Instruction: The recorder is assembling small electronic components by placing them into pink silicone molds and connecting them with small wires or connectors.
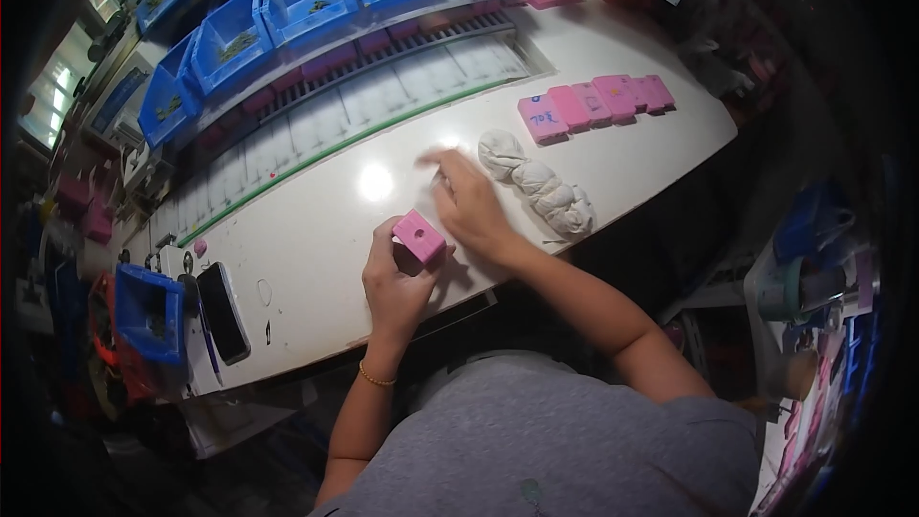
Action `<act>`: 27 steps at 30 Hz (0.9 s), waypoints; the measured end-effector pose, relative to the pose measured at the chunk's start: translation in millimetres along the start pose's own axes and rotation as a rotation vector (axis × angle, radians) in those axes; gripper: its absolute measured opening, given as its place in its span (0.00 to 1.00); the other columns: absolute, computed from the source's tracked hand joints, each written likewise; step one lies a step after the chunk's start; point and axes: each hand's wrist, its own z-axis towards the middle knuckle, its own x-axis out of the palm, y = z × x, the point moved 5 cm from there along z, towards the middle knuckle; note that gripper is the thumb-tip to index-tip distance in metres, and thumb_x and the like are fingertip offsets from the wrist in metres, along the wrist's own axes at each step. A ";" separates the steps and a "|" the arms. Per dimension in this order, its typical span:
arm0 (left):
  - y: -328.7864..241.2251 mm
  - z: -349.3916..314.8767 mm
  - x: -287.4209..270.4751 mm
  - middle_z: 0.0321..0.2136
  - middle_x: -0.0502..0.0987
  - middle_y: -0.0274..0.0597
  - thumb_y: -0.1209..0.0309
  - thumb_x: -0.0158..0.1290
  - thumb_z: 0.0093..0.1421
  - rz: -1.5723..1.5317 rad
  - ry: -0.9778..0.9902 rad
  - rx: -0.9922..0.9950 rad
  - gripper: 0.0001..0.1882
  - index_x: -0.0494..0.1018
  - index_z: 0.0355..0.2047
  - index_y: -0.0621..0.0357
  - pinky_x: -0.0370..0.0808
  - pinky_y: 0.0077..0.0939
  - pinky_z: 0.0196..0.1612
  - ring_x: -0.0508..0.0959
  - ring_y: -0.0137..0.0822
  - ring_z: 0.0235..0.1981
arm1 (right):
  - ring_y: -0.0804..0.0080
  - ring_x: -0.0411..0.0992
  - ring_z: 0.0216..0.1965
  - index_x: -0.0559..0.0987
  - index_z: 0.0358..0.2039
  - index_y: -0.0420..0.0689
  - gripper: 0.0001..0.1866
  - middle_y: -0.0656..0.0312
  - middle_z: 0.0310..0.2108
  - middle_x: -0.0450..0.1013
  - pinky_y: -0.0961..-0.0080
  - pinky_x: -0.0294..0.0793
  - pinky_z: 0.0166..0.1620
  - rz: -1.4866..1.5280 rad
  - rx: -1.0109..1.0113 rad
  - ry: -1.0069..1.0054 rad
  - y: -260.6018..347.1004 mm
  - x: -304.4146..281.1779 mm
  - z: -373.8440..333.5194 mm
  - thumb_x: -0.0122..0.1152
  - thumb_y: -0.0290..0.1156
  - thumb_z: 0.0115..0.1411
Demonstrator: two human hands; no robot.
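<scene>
A pink block (419,238) with a hole in its face is gripped between the thumb and fingers of the left hand (391,278), over the near part of the white table (321,278). The right hand (469,206) is held just beside it, fingers bent and blurred; whether anything is pinched there cannot be told. A twisted white cloth (536,181) is laid to its right, and farther back pink blocks (595,105) are lined up.

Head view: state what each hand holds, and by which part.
Left hand: a pink block, held by its sides. Right hand: too blurred to tell.
</scene>
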 end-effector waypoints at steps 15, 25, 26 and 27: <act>-1.3 6.2 -2.2 0.33 0.76 0.48 0.70 0.67 0.48 0.072 0.029 0.045 0.20 0.74 0.40 0.61 0.76 0.37 0.37 0.79 0.48 0.33 | 0.60 0.76 0.37 0.74 0.57 0.38 0.25 0.50 0.43 0.75 0.67 0.77 0.44 -0.075 -0.239 0.332 52.6 -16.6 -46.1 0.62 0.28 0.58; -0.8 4.3 -2.5 0.30 0.76 0.45 0.66 0.69 0.47 0.083 0.027 0.034 0.21 0.74 0.39 0.60 0.75 0.36 0.35 0.79 0.46 0.30 | 0.63 0.76 0.34 0.72 0.56 0.37 0.24 0.51 0.36 0.76 0.68 0.77 0.42 0.063 0.089 0.051 18.8 0.7 -60.7 0.46 0.14 0.57; -1.4 4.2 -3.6 0.30 0.76 0.45 0.66 0.69 0.47 0.083 0.026 0.030 0.21 0.74 0.39 0.60 0.75 0.36 0.35 0.79 0.46 0.30 | 0.69 0.75 0.33 0.75 0.52 0.37 0.21 0.54 0.35 0.76 0.72 0.78 0.38 0.199 0.156 0.068 16.2 1.1 -63.3 0.45 0.14 0.58; -2.4 5.5 -4.2 0.30 0.76 0.45 0.66 0.69 0.47 0.073 0.033 0.020 0.21 0.74 0.39 0.60 0.75 0.36 0.35 0.78 0.46 0.30 | 0.75 0.74 0.31 0.78 0.47 0.36 0.20 0.58 0.35 0.76 0.76 0.78 0.35 0.334 0.223 0.085 15.0 0.4 -65.0 0.43 0.15 0.58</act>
